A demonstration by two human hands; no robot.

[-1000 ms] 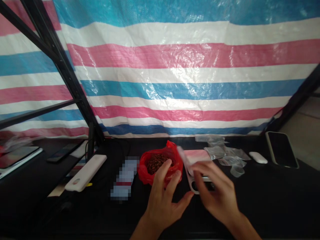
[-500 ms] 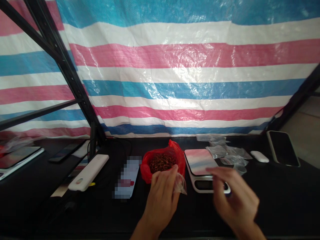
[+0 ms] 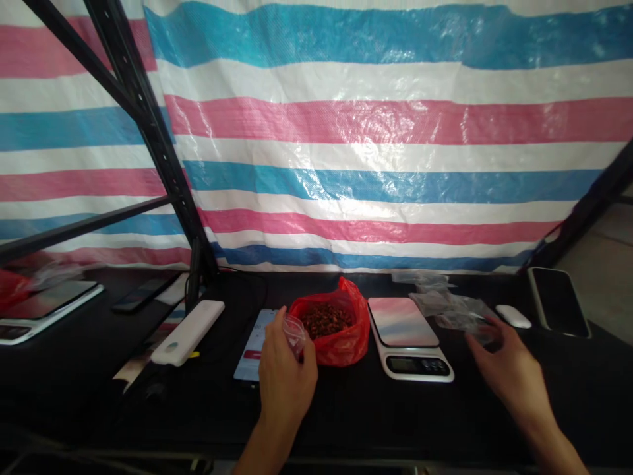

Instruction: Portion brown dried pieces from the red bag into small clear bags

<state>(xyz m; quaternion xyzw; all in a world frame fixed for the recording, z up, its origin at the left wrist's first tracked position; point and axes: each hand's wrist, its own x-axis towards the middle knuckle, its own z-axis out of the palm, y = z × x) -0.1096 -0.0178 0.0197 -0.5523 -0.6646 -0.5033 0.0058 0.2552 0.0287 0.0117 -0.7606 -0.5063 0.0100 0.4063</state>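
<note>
My left hand (image 3: 285, 373) is closed on a small clear plastic bag (image 3: 293, 330), held just left of a red plastic bag (image 3: 341, 343) full of brown beans (image 3: 327, 319). My right hand (image 3: 509, 369) reaches out to the right with its fingers spread, the fingertips at a heap of small clear bags (image 3: 452, 310). Between the two hands sits a white kitchen scale (image 3: 408, 330) with a shiny platform, nothing lying on it.
A phone (image 3: 253, 343) lies lit under my left hand, a white power bank (image 3: 188, 332) further left. A white mouse (image 3: 513, 316) and a dark phone (image 3: 558, 301) lie at the right. Black shelf struts (image 3: 148, 132) rise at the left. A striped tarp (image 3: 386, 132) hangs behind.
My left hand took the clear bag and carried it left of the red bag. My right hand left the scale and swung right to the heap of clear bags.
</note>
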